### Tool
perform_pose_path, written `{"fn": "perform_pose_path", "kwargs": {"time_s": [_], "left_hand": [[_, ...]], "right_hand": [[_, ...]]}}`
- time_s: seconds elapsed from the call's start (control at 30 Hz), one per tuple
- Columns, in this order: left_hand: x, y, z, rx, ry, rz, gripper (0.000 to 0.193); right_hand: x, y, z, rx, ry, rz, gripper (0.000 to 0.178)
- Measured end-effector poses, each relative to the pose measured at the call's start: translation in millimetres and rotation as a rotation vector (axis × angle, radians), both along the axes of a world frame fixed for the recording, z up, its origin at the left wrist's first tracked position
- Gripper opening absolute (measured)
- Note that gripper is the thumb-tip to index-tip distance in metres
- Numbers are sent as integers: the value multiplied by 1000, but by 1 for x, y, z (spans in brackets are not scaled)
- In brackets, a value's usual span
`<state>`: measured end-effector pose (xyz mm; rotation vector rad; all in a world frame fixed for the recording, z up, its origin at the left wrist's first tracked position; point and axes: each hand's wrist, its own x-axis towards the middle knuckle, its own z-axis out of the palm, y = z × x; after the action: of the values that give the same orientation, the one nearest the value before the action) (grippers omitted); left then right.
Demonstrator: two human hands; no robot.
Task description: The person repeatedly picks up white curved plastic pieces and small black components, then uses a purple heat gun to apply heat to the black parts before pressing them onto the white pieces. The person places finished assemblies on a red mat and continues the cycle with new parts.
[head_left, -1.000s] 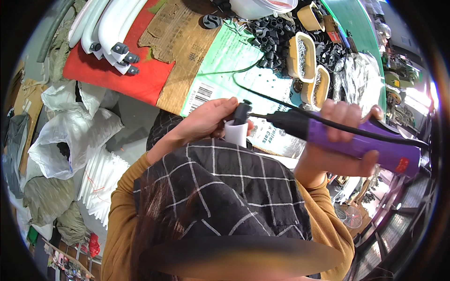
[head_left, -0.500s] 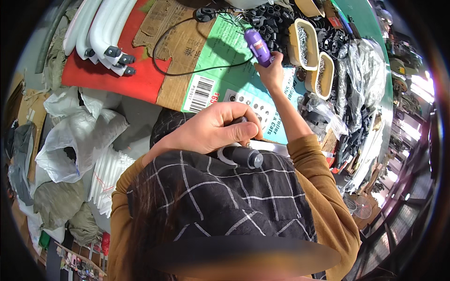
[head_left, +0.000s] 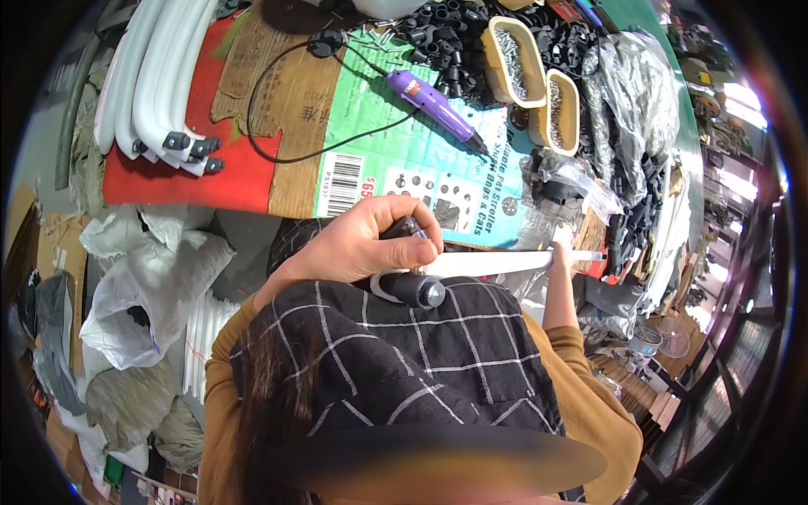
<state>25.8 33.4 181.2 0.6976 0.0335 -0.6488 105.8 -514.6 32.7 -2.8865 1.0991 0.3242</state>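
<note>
My left hand (head_left: 358, 240) is closed round a dark plastic fitting (head_left: 406, 227) close above my lap, its thumb lying along the front. Just below the thumb a short black cylinder with a grey round end (head_left: 417, 290) juts out, joined to a pale curved piece. A white tube (head_left: 497, 263) runs from there to the right. Toward its far right end my right hand (head_left: 564, 252) grips the tube, fingers partly hidden. On the cardboard in front lies a purple electric screwdriver (head_left: 433, 105) with a black cord, touched by neither hand.
Curved white tubes with black ends (head_left: 172, 101) lie on red card at the left. Yellow bins of screws (head_left: 491, 59) and black plastic parts (head_left: 446, 34) stand at the back. Clear plastic bags (head_left: 640, 93) are at the right; white sacks (head_left: 151, 278) sit at the lower left.
My right hand has let go of the purple screwdriver, now lying on the cardboard, and has come down to the white tube's right end. My left hand keeps its hold.
</note>
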Motion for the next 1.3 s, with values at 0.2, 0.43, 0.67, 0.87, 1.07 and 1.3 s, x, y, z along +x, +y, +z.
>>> {"fn": "perform_pose_path", "kwargs": {"time_s": [0.2,0.43,0.67,0.87,1.07,1.3], "left_hand": [[21,11,-62,276,1,325,30],[82,56,-186,1328,-161,393,42],[46,61,-202,1643,-377,649,38],[2,47,-177,1377,-100,704,53],[-15,24,-179,1147,-13,703,40],[-12,-8,-217,975,279,557,27]], "right_hand": [[41,-68,0,1273,-940,-876,17],[158,-9,229,727,-1102,40,16],[118,128,151,558,-427,664,29],[44,150,64,458,169,1068,38],[34,115,34,257,382,1242,46],[64,122,32,226,320,1323,50]]}}
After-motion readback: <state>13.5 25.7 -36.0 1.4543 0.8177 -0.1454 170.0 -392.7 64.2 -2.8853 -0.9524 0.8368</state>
